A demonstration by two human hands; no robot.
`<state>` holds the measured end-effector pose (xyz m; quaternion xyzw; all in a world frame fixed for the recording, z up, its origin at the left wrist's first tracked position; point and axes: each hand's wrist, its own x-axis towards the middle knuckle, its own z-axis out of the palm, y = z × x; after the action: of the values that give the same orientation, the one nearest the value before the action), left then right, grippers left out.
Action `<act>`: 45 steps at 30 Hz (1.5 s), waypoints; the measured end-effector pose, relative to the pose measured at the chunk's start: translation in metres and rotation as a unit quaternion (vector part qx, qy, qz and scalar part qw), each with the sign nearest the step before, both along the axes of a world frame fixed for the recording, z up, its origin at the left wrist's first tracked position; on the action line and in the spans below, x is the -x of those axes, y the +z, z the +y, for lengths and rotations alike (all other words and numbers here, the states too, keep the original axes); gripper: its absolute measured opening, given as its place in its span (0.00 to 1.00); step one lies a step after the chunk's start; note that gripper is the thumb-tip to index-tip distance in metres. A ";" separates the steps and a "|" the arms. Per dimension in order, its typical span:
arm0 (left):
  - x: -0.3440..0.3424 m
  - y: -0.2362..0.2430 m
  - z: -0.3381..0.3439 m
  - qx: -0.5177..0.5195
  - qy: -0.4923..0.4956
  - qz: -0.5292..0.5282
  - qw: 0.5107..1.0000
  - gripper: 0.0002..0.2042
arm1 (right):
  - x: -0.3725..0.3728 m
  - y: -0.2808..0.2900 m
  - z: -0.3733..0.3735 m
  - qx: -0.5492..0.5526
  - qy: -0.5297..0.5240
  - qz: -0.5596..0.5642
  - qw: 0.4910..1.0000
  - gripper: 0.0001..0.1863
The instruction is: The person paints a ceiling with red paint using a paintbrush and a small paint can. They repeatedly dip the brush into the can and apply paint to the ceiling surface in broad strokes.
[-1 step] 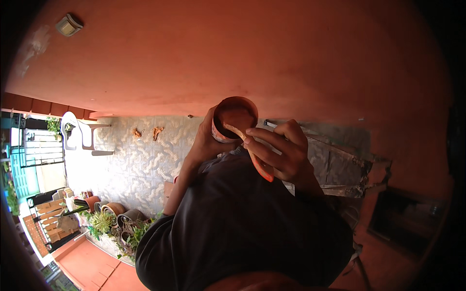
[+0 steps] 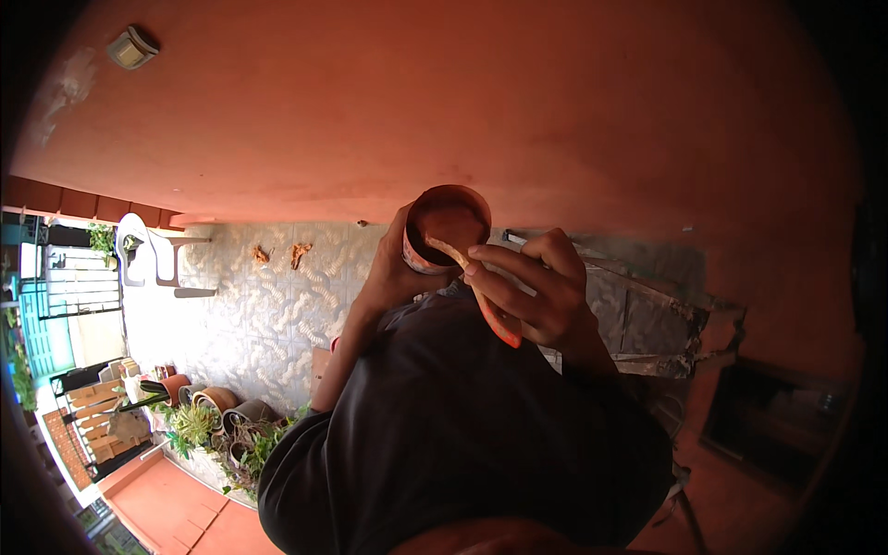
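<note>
The left hand [image 2: 393, 264] is wrapped around a round, open-mouthed container [image 2: 419, 259], held up over the near torso with its mouth showing; the fingers are clamped on its side, though most of them are hidden behind it. Inside it is a reddish-brown surface [image 2: 455, 222], too shadowed to tell whether liquid or bare bottom. The right hand [image 2: 548, 289] has its thumb and fingers pinched together on a narrow, pale tool [image 2: 477, 287] with a bright orange near end; its kind is hard to make out, and its far tip overlaps the container's near right rim, whether touching or not cannot be told. The dark shirt [image 2: 462, 416] covers everything directly below. Beyond the container rises an orange wall [image 2: 481, 102]. Room for moving opens on the left, where patterned floor [image 2: 287, 319] stretches to a white chair [image 2: 134, 250], partly washed out by glare, and potted plants [image 2: 245, 421] edge the near left. On the right, a worn frame [image 2: 692, 333] stands near the right hand, half lost in shadow.
</note>
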<state>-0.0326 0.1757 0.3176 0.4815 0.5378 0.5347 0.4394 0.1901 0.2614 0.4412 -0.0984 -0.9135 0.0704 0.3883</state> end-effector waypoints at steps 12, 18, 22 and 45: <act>0.012 0.009 0.009 -0.028 0.031 0.053 0.998 0.52 | 0.014 -0.007 0.009 0.000 -0.005 0.027 1.000 0.20; 0.016 0.011 0.010 -0.010 0.034 0.060 0.998 0.52 | 0.017 -0.006 0.011 0.007 -0.017 0.019 1.000 0.22; 0.020 0.008 0.010 -0.007 0.033 0.061 0.998 0.52 | 0.021 -0.009 0.011 0.010 -0.025 0.017 0.999 0.22; 0.036 -0.007 0.007 -0.031 -0.020 -0.012 0.999 0.52 | 0.040 0.003 0.016 0.112 -0.029 0.069 0.991 0.18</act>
<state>-0.0686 0.1824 0.3104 0.4997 0.5057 0.5479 0.4409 0.1500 0.2777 0.4444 -0.1623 -0.8676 0.1682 0.4389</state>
